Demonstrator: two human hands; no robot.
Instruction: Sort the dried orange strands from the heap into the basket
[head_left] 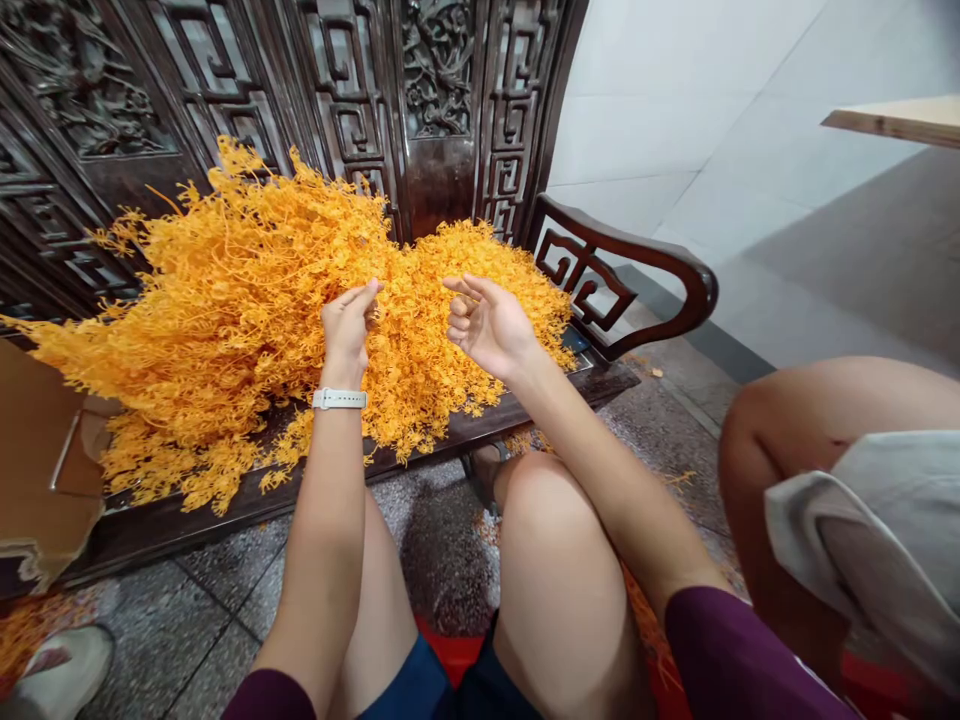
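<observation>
There is a single view, from a camera on the person's head, looking forward and steeply down. It sits close: the person's own knees fill the lower middle of the frame and the forearms run up to the centre. A dark wooden bench (525,405) crosses the middle, its carved back filling the upper left. The tiled floor shows at upper right.
</observation>
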